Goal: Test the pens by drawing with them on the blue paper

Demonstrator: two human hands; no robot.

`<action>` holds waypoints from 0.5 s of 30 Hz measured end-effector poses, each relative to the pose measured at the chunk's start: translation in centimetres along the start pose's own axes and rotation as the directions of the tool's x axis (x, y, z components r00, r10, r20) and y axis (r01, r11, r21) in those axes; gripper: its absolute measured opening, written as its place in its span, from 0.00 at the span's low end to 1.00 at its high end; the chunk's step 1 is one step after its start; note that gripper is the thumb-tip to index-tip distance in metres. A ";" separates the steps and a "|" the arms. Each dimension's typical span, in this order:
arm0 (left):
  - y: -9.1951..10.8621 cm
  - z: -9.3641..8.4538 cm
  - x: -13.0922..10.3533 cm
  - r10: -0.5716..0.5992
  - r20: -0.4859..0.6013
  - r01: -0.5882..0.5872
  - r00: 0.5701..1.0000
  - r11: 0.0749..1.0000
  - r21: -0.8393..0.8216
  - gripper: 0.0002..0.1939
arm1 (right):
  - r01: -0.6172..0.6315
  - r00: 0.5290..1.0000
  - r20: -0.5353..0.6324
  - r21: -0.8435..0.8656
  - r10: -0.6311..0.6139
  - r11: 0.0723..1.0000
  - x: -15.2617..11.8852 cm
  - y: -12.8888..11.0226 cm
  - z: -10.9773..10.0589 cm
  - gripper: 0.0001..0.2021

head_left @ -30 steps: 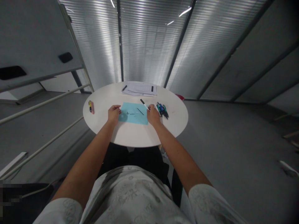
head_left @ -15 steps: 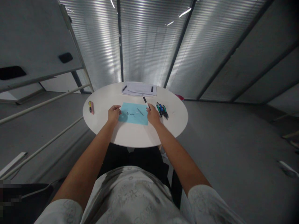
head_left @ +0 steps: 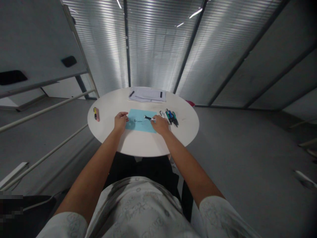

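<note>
A light blue sheet of paper [head_left: 140,128] with small dark writing on it lies on the round white table [head_left: 141,145]. My left hand [head_left: 120,121] is at the sheet's left edge, its fingers curled and gripping the edge. Over the sheet's right part, my right hand [head_left: 160,124] is closed around a white marker [head_left: 150,118] with a black end. That black end points left, low over the paper; whether it touches is unclear. Right of this hand lie white pens [head_left: 163,114] beside a group of blue, green and black pens [head_left: 171,117].
White papers [head_left: 148,95] lie at the table's far side with a dark pen [head_left: 131,94] on them. Near the left edge is a yellow and black marker [head_left: 95,113] next to a pinkish item [head_left: 98,115]. A whiteboard frame [head_left: 81,49] stands on the left.
My right hand has moved slightly left and down, turning the marker from upward to leftward over the paper. It now covers a thin dark line seen there before. White pens show right of the hand.
</note>
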State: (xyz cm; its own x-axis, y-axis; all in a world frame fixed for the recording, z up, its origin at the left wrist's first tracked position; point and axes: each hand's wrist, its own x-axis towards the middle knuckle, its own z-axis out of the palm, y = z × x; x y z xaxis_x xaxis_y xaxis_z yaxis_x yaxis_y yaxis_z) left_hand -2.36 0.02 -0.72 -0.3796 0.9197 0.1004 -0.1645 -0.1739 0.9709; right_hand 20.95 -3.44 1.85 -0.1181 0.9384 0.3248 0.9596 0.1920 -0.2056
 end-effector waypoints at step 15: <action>0.3 0.1 -0.4 0.032 0.022 -0.033 0.999 0.998 0.045 0.13 | 0.141 0.989 0.052 -0.063 -0.138 0.988 0.4 -2.3 0.1 0.15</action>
State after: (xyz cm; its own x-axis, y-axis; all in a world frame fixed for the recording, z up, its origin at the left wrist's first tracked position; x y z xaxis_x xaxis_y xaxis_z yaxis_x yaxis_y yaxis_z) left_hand -2.18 -0.40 -0.50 -0.3650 0.9210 0.1362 -0.1108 -0.1882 0.9759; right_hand 18.69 -3.53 2.37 -0.2622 0.9167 0.3016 0.9476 0.3036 -0.0990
